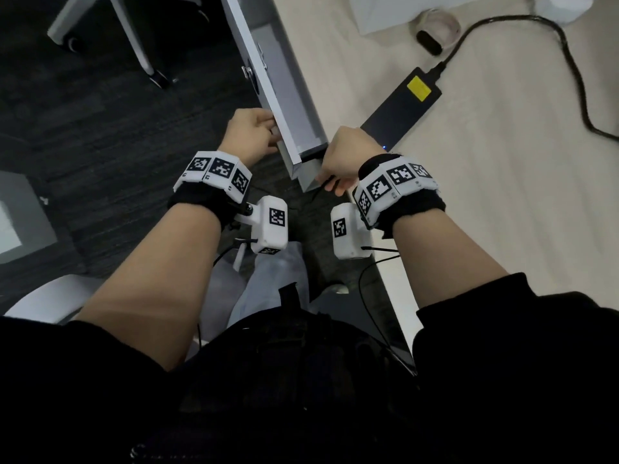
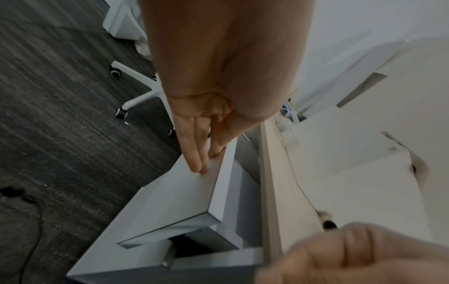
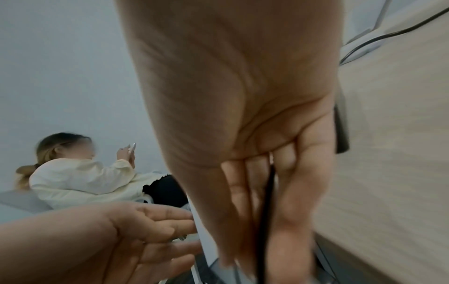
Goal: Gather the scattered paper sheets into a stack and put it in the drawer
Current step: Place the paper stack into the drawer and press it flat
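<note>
Under the desk [image 1: 502,195], straight left-hand fingers [image 2: 194,157] press the drawer [image 1: 268,78] front.

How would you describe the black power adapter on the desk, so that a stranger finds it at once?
Start at the light wooden desk and follow its edge above the open white drawer. Just beyond the right hand lies a flat black power adapter with a cable at its far end. Its yellow label distinguishes it from the small round object farther back.
</note>
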